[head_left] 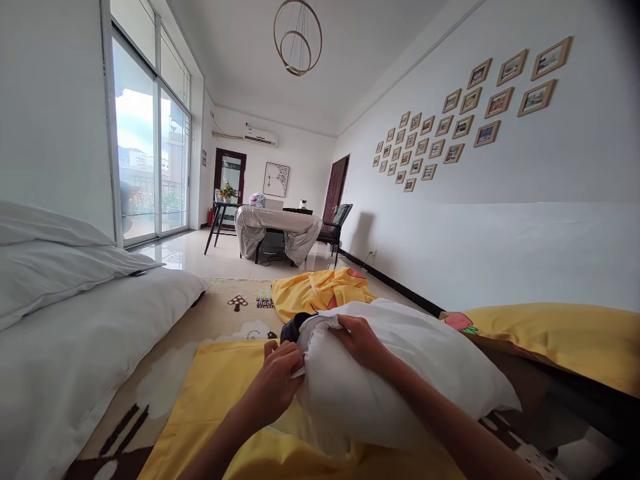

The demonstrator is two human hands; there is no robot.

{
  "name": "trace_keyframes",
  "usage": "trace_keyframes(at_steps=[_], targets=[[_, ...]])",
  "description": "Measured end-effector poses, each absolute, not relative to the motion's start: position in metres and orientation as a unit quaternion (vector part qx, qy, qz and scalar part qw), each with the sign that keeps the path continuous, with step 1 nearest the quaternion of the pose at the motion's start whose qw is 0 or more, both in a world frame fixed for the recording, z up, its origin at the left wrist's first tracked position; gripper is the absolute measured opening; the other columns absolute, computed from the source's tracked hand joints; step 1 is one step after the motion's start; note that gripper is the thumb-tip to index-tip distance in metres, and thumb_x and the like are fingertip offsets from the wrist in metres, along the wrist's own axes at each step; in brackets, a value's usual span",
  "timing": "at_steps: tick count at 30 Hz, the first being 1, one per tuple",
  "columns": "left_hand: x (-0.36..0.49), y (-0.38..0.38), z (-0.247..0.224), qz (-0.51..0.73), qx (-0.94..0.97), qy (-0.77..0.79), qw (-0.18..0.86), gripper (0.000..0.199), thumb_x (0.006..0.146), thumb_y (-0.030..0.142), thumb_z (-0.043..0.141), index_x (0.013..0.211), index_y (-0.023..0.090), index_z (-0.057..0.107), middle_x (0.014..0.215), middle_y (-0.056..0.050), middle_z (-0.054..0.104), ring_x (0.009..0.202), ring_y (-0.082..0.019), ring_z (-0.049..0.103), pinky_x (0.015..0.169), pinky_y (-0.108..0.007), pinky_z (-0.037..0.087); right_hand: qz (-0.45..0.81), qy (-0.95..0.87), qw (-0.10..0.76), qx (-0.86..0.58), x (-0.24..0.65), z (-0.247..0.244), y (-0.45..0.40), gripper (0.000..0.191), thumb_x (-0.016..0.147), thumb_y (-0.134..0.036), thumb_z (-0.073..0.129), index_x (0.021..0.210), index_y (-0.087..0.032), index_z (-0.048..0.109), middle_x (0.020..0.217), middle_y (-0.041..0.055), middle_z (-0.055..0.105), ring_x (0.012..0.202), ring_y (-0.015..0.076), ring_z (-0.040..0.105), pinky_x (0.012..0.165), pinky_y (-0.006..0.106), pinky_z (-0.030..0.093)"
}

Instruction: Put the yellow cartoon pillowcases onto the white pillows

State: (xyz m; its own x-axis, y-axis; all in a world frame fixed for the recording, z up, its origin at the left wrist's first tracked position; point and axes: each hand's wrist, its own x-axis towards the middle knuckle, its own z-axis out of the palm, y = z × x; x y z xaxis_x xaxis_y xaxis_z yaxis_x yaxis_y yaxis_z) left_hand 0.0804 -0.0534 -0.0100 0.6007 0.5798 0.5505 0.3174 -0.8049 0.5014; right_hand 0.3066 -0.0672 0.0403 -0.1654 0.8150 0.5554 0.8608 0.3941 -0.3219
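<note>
In front of me lies a plump white pillow (400,347), its near-left end lifted toward the middle of the view. My left hand (281,372) is closed, pinching the edge of the white fabric at that end. On the upper corner, my right hand (359,339) grips the pillow's edge between thumb and fingers. A dark blue piece (295,327) shows just beyond the two hands; what it is I cannot tell. Beneath the pillow spreads a yellow cloth (215,380), partly hidden by my arms. Another yellow cloth (320,293) lies crumpled beyond.
White pillows (75,340) are stacked at the left. A yellow pillow (560,333) with a printed fruit lies at the right. A patterned beige mat (165,380) covers the floor. Farther off stand a covered table (277,220) and a black chair (337,223).
</note>
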Motion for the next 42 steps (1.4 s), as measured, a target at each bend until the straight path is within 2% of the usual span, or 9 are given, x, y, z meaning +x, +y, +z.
trace_keyframes(at_steps=[8,12,19,22,24,27,30,37,42], targets=[[0.065,-0.047,-0.007,0.372,0.870,0.275,0.168,0.033,0.090,0.034,0.047,0.062,0.020,0.038,0.064,0.000,0.048,0.074,-0.018,0.041,0.070,-0.028,0.036,-0.088,-0.726,0.373,-0.571,0.339,0.064,-0.077,0.030,0.088,-0.039,0.042,0.065,-0.021,0.047,0.063,0.0020,0.060,0.059,0.0153,0.048,0.060,0.027,0.036],[0.064,-0.055,0.000,0.385,0.866,0.302,0.102,0.020,0.089,0.038,0.049,0.081,0.020,0.049,0.068,0.001,0.055,0.074,-0.019,0.048,0.078,-0.033,0.037,-0.101,-0.732,0.363,-0.567,0.334,0.081,-0.093,0.028,0.089,-0.035,0.041,0.066,-0.021,0.046,0.065,0.0019,0.059,0.060,0.0149,0.047,0.060,0.027,0.036],[0.068,-0.064,0.002,0.320,0.864,0.376,0.098,0.051,0.082,0.057,0.053,0.110,0.016,0.046,0.068,0.000,0.062,0.081,-0.027,0.063,0.096,-0.049,0.030,-0.156,-0.773,0.213,-0.577,0.302,0.094,-0.108,0.018,0.086,-0.016,0.039,0.070,-0.020,0.046,0.077,0.0055,0.062,0.073,0.0184,0.051,0.071,0.029,0.036],[0.069,-0.065,-0.001,0.257,0.845,0.461,0.091,0.052,0.078,0.049,0.060,0.114,0.013,0.047,0.074,-0.006,0.067,0.096,-0.032,0.063,0.097,-0.051,0.031,-0.105,-0.776,0.153,-0.603,0.282,0.085,-0.109,0.016,0.082,-0.009,0.041,0.074,-0.019,0.051,0.080,0.0046,0.064,0.073,0.0179,0.053,0.069,0.027,0.035],[0.068,-0.064,-0.001,0.250,0.839,0.476,0.082,0.064,0.074,0.036,0.065,0.128,0.013,0.040,0.101,-0.012,0.067,0.111,-0.033,0.057,0.101,-0.053,0.028,-0.086,-0.776,0.138,-0.610,0.268,0.073,-0.107,0.018,0.079,-0.006,0.042,0.078,-0.019,0.054,0.081,0.0049,0.064,0.075,0.0182,0.055,0.069,0.027,0.036],[0.067,-0.059,-0.002,0.268,0.858,0.405,0.166,0.090,0.070,0.030,0.067,0.145,0.021,0.018,0.145,-0.014,0.040,0.135,-0.029,0.034,0.108,-0.048,0.026,-0.099,-0.742,0.208,-0.630,0.254,0.049,-0.100,0.021,0.078,-0.003,0.040,0.082,-0.018,0.055,0.084,0.0063,0.064,0.077,0.0182,0.056,0.071,0.026,0.037],[0.068,-0.050,-0.004,0.268,0.856,0.331,0.293,0.098,0.072,0.033,0.066,0.149,0.022,0.006,0.156,-0.011,0.021,0.141,-0.025,0.025,0.113,-0.041,0.025,-0.128,-0.688,0.288,-0.654,0.251,0.028,-0.093,0.019,0.083,-0.007,0.038,0.085,-0.018,0.054,0.088,0.0078,0.065,0.079,0.0187,0.058,0.072,0.026,0.039],[0.068,-0.042,-0.013,0.257,0.854,0.269,0.363,0.085,0.085,0.054,0.051,0.150,0.024,0.006,0.155,-0.010,0.025,0.140,-0.026,0.028,0.114,-0.041,0.024,-0.229,-0.646,0.365,-0.630,0.285,0.049,-0.092,0.021,0.088,-0.023,0.032,0.089,-0.018,0.052,0.079,0.0101,0.064,0.073,0.0210,0.059,0.068,0.029,0.042],[0.066,-0.043,-0.014,0.246,0.841,0.265,0.403,0.072,0.093,0.059,0.029,0.151,0.026,0.000,0.144,-0.012,0.043,0.123,-0.023,0.050,0.105,-0.040,0.037,-0.306,-0.585,0.427,-0.617,0.328,0.109,-0.120,0.019,0.085,-0.032,0.031,0.075,-0.022,0.043,0.060,0.0036,0.053,0.055,0.0181,0.048,0.057,0.030,0.036]])
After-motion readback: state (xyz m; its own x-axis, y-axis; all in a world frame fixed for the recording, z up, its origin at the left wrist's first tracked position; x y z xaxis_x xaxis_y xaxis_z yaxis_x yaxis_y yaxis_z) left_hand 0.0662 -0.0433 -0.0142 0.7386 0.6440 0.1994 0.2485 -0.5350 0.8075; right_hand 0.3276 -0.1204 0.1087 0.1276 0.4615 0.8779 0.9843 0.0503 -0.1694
